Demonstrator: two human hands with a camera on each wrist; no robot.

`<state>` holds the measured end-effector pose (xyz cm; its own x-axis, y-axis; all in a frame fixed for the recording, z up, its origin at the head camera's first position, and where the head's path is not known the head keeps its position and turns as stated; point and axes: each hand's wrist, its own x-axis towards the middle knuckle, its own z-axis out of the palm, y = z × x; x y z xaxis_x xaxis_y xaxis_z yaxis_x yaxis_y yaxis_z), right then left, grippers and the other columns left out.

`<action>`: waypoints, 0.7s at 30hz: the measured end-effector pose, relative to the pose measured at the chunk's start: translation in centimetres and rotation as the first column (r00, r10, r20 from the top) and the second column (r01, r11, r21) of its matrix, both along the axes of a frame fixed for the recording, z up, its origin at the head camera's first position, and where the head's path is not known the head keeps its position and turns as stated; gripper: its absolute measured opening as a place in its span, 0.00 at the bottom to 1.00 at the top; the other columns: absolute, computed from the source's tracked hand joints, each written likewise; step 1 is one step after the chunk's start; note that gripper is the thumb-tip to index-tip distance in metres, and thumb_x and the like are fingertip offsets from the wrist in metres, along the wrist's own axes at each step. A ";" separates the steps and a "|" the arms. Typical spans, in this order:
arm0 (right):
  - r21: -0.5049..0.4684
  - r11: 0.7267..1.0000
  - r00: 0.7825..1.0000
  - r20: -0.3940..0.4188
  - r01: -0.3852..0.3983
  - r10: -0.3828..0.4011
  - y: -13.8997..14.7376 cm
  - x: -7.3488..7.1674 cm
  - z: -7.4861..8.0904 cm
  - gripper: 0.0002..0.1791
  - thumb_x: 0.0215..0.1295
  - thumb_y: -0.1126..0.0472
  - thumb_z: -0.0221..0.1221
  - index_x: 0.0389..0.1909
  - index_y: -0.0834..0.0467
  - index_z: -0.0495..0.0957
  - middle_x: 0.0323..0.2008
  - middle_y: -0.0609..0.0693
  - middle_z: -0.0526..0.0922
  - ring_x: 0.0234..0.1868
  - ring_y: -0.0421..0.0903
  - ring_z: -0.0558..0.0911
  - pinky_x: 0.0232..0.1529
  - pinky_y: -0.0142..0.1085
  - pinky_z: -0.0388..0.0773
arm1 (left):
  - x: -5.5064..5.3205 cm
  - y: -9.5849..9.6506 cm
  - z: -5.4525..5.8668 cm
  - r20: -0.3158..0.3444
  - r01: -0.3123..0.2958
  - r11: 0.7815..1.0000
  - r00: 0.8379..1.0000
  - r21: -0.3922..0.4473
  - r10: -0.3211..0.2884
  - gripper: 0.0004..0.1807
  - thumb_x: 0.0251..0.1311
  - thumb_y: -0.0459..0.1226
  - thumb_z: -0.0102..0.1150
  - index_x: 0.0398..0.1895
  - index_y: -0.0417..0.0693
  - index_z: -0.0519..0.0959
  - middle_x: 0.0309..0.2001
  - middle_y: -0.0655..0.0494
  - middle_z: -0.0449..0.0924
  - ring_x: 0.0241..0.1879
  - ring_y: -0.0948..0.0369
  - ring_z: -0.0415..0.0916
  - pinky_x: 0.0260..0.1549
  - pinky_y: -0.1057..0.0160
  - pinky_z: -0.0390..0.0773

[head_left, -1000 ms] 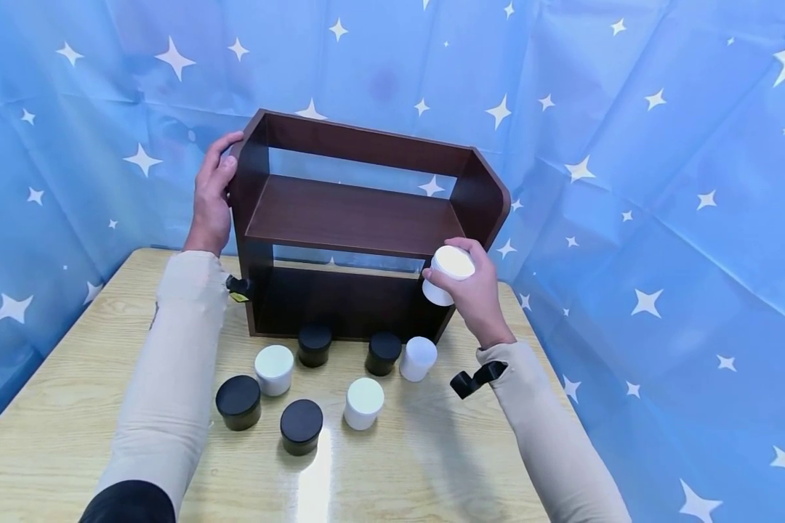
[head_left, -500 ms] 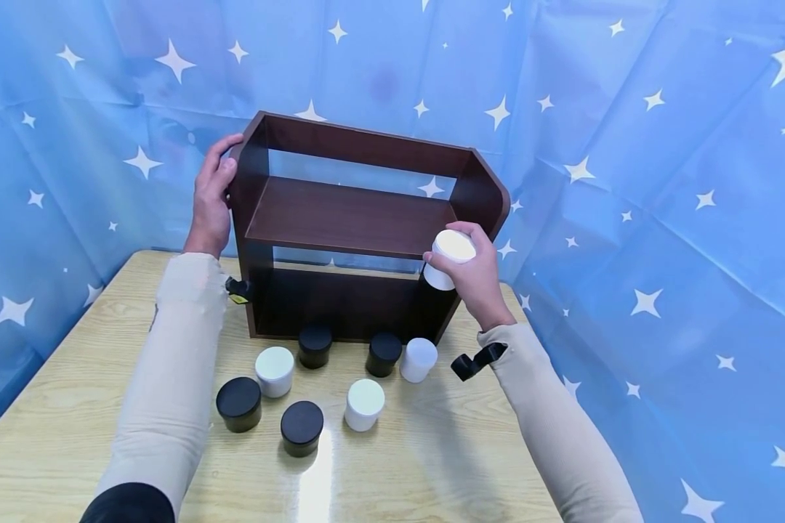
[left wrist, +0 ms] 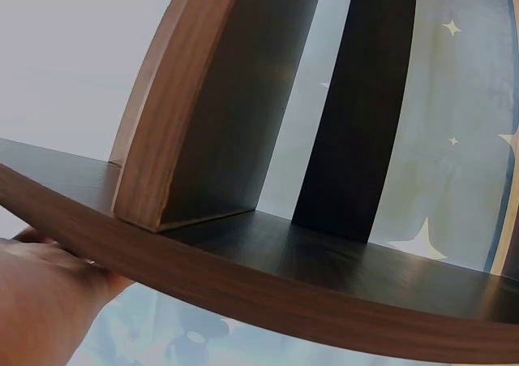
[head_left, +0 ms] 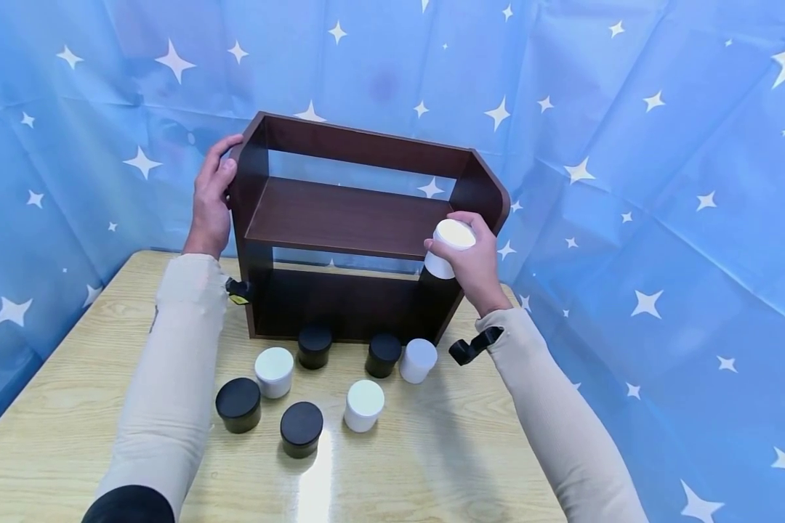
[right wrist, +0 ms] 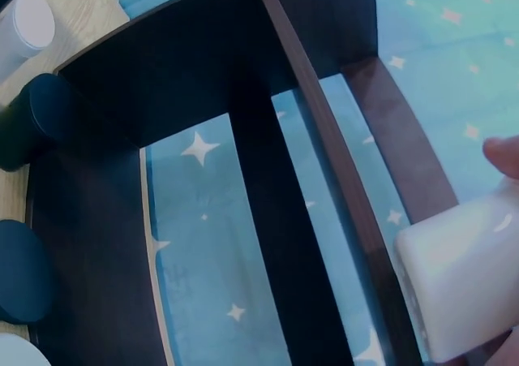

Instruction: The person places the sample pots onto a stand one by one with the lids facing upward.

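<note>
A dark brown two-tier wooden shelf stands at the back of the table. My left hand rests against its left side panel, with the fingers reaching behind the upper edge; in the left wrist view the hand lies along the outer face and its fingertips are hidden. My right hand grips a white lidded jar between thumb and fingers, held up in front of the right end of the middle shelf board. In the right wrist view this white jar is close to the board's front edge.
Before the shelf, black lidded jars and white lidded jars stand upright on the wooden table. A black jar and a white jar are side by side near its base. Blue star-patterned cloth hangs behind.
My right hand has raised the white jar from below the middle board's front edge to about its level. My left hand, the shelf and the jars on the table stay put.
</note>
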<state>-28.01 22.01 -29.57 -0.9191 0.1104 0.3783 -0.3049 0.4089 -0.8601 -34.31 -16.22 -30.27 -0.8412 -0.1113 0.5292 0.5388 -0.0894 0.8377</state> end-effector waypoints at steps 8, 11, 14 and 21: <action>0.008 1.000 1.000 -0.002 0.004 -0.004 -0.2 -0.6 0.7 0.34 0.54 0.51 0.73 0.60 0.52 0.71 0.60 0.51 0.73 0.58 0.50 0.71 0.54 0.51 0.78 | 0.1 -0.1 0.1 0.003 -0.005 1.000 1.000 -0.011 0.005 0.25 0.74 0.50 0.38 0.72 0.65 0.68 0.71 0.56 0.63 0.64 0.57 0.61 0.61 0.49 0.62; 0.020 1.000 1.000 0.000 0.005 -0.005 -0.4 -0.7 0.9 0.34 0.54 0.50 0.73 0.60 0.50 0.70 0.60 0.50 0.73 0.59 0.49 0.71 0.55 0.52 0.78 | 0.1 -0.1 0.2 0.007 -0.007 1.000 1.000 -0.013 0.008 0.25 0.74 0.50 0.37 0.72 0.65 0.67 0.72 0.56 0.63 0.64 0.57 0.61 0.61 0.49 0.62; 0.031 1.000 1.000 0.002 0.002 -0.002 -0.6 -1.0 1.0 0.35 0.53 0.50 0.74 0.61 0.52 0.70 0.60 0.50 0.73 0.59 0.49 0.71 0.55 0.52 0.78 | 0.1 -0.1 0.3 0.010 -0.010 1.000 1.000 -0.020 0.010 0.26 0.74 0.50 0.37 0.72 0.65 0.67 0.72 0.56 0.63 0.64 0.57 0.61 0.61 0.49 0.62; 0.037 0.999 1.000 0.011 0.013 -0.013 -1.1 -2.1 1.0 0.36 0.53 0.50 0.74 0.62 0.53 0.70 0.61 0.51 0.73 0.59 0.49 0.71 0.54 0.51 0.80 | 0.5 -0.2 0.2 0.013 0.003 1.000 1.000 -0.020 -0.003 0.26 0.73 0.51 0.38 0.72 0.64 0.67 0.71 0.55 0.63 0.63 0.57 0.62 0.60 0.50 0.63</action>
<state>-30.07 20.91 -28.53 -0.9219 0.1086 0.3720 -0.2898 0.4442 -0.8478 -33.84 -16.37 -30.05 -0.8482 -0.0986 0.5204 0.5277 -0.0742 0.8462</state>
